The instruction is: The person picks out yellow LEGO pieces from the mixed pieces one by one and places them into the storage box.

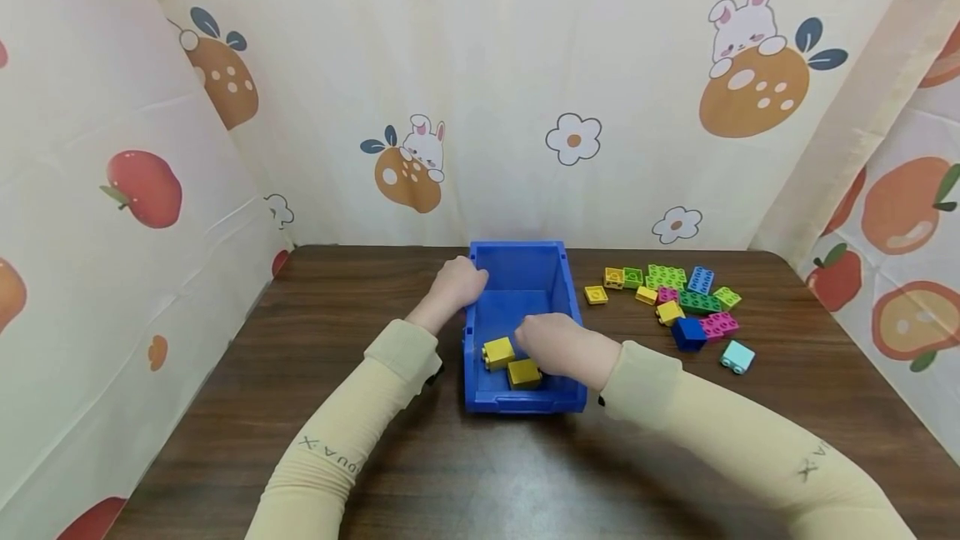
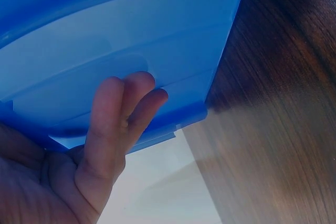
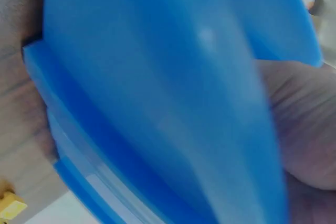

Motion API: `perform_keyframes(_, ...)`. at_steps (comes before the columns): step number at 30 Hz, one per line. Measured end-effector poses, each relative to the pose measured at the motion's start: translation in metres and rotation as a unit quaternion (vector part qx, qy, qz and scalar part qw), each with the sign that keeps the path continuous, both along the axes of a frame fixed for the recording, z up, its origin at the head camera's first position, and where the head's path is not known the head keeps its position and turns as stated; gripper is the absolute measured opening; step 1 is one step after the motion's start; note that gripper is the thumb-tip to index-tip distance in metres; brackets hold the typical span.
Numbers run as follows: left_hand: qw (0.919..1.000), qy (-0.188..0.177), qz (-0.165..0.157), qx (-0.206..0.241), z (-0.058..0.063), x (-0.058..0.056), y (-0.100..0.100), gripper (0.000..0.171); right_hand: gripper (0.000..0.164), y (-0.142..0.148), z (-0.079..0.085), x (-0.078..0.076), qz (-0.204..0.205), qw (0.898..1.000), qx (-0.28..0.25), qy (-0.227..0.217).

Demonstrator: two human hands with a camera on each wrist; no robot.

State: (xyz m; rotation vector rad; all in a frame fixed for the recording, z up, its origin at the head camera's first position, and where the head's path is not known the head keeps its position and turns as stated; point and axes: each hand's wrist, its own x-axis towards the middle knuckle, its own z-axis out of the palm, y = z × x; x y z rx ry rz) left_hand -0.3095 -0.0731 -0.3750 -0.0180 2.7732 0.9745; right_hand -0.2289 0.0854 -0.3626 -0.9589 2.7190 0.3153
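A blue plastic bin [image 1: 517, 405] stands on the table with its long side running away from me. My left hand [image 1: 459, 280] grips its left rim; in the left wrist view several fingers [image 2: 107, 124] lie against the bin's outer wall. Over the right wall my right hand [image 1: 557, 342] reaches down into the bin, beside two yellow toy bricks, one farther back [image 1: 498, 353] and one nearer the front [image 1: 523, 374]. The right fingertips are hidden, and the bin's wall [image 3: 157, 93] covers most of the right wrist view, so anything in their hold cannot be seen.
Right of the bin lie loose toy bricks: a light green one [image 1: 666, 277], a dark green one [image 1: 699, 302], a dark blue one [image 1: 688, 334], a pink one [image 1: 719, 325], a pale turquoise one [image 1: 738, 357] and several others. A printed curtain [image 1: 495, 190] hangs behind the brown table [image 1: 360, 298].
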Motion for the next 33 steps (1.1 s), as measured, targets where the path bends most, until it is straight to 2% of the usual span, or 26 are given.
perform_keyframes(7,1.0,-0.006,0.005,0.005,0.0,0.0,0.0,0.039,0.021,0.004,0.024,0.003,0.02,1.0,-0.013,0.005)
perform_keyframes(13,0.9999,-0.006,0.008,0.009,-0.001,0.0,0.001,0.04,0.031,0.014,0.047,0.003,0.003,0.997,-0.066,-0.036)
perform_keyframes(16,1.0,-0.002,0.004,0.005,-0.001,0.0,0.0,0.04,0.033,0.022,0.057,0.001,0.0,0.995,-0.087,-0.04)
perform_keyframes(22,1.0,-0.002,0.002,0.001,0.0,0.001,0.001,0.04,0.041,0.039,0.072,-0.004,-0.003,0.992,-0.127,0.005)
perform_keyframes(26,1.0,0.007,-0.003,-0.004,0.0,0.002,0.001,0.04,0.044,0.052,0.079,-0.01,-0.014,0.985,-0.167,0.026)
perform_keyframes(33,0.9997,0.021,-0.011,-0.011,-0.001,0.002,0.0,0.04,0.044,0.075,0.077,-0.024,-0.002,0.972,-0.227,0.055)
